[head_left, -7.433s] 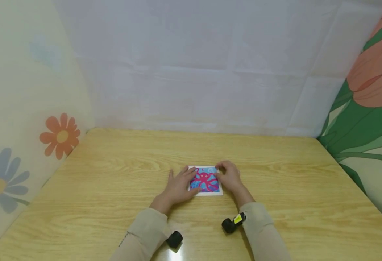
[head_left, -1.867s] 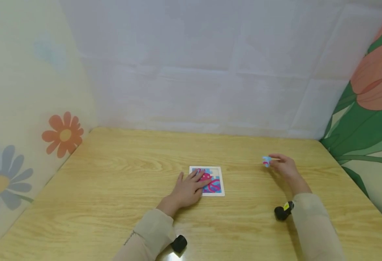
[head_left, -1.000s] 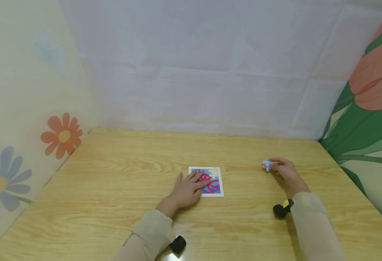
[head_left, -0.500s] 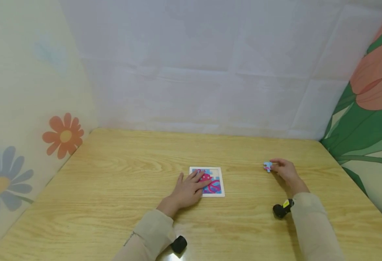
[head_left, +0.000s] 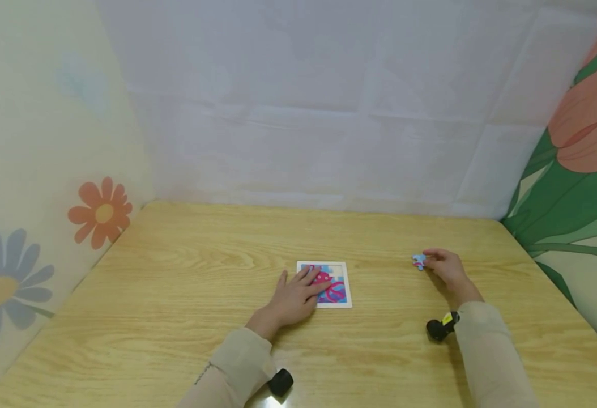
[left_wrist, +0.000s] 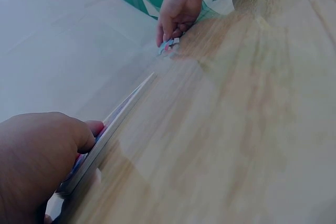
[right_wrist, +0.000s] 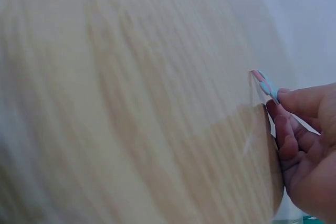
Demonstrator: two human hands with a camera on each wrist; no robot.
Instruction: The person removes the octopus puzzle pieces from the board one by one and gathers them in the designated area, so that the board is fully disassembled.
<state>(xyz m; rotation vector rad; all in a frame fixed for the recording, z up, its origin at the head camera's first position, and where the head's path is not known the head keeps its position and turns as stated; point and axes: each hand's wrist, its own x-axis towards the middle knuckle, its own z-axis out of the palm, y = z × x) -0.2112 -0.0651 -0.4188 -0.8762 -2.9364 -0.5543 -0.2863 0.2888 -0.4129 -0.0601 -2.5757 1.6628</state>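
A square octopus jigsaw puzzle in a white frame (head_left: pixel 349 292) lies on the table, with a pale gap (head_left: pixel 336 271) at its upper right corner. My left hand (head_left: pixel 293 297) rests across the left part of the puzzle, fingers spread, hiding some of the picture. Off to the right, my right hand (head_left: pixel 446 266) pinches a blue and pink puzzle piece (head_left: pixel 418 261) between thumb and fingers. Low over the wood, the piece (right_wrist: pixel 264 83) tilts in the right wrist view; whether it touches the table I cannot tell.
The wood-grain table (head_left: pixel 201 255) meets a white cloth backdrop (head_left: pixel 298 113) at its far edge. Flower-printed panels (head_left: pixel 103 213) stand along both sides. A black wrist camera (head_left: pixel 280 382) sits by the left cuff, another (head_left: pixel 438 330) by the right.
Earlier the puzzle was whole, with both hands on it. The right hand then took the corner piece off to the right. Over the last two seconds it has lowered and turned the piece slightly.
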